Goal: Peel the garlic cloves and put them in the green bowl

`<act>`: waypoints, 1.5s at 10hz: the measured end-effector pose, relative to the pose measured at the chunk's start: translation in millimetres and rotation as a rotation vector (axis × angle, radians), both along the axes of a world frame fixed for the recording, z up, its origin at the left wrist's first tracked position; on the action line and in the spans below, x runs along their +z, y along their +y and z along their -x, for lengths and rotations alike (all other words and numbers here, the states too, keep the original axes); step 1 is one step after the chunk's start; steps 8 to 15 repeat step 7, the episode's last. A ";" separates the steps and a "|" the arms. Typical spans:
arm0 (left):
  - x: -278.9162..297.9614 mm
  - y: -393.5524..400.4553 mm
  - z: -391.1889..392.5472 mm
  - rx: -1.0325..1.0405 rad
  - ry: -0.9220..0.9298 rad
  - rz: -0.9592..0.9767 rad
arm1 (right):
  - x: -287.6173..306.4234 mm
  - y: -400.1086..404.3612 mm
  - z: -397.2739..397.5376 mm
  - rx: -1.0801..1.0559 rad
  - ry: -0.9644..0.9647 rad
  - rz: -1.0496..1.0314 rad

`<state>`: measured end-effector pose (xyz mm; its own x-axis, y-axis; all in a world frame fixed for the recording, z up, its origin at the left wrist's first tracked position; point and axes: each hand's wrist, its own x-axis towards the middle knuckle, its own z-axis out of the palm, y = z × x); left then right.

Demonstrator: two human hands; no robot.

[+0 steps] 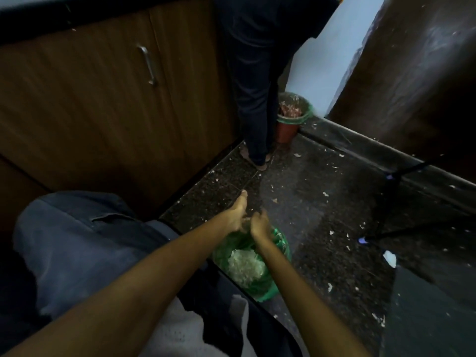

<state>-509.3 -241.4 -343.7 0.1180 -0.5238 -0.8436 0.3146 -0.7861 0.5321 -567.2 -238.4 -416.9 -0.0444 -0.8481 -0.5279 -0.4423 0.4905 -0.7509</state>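
Nothing readable here, honestly. No labels, brand names, numbers or signs that I can make out on anything in the shot. It's dim and a bit blurry, so if there's any print somewhere it's too small or dark to read.
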 end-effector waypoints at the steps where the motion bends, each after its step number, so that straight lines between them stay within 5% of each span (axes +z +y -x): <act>1: 7.6 5.6 1.4 -0.022 0.023 0.048 | -1.5 11.2 -9.6 0.049 -0.089 0.065; 2: 6.3 5.1 2.8 -0.024 0.063 0.083 | -39.3 24.5 3.6 -0.007 -0.028 -0.214; 4: -1.9 15.0 -6.1 0.012 -0.020 0.008 | 15.6 25.4 -8.7 0.047 -0.065 0.077; 5: 10.6 8.1 -5.2 0.023 -0.062 0.107 | 18.9 26.9 -12.4 -0.009 -0.090 0.004; 7: 35.3 7.0 -40.5 0.145 -0.064 0.256 | 81.5 8.1 -43.6 0.034 -0.142 0.391; 15: 35.3 7.0 -40.5 0.145 -0.064 0.256 | 81.5 8.1 -43.6 0.034 -0.142 0.391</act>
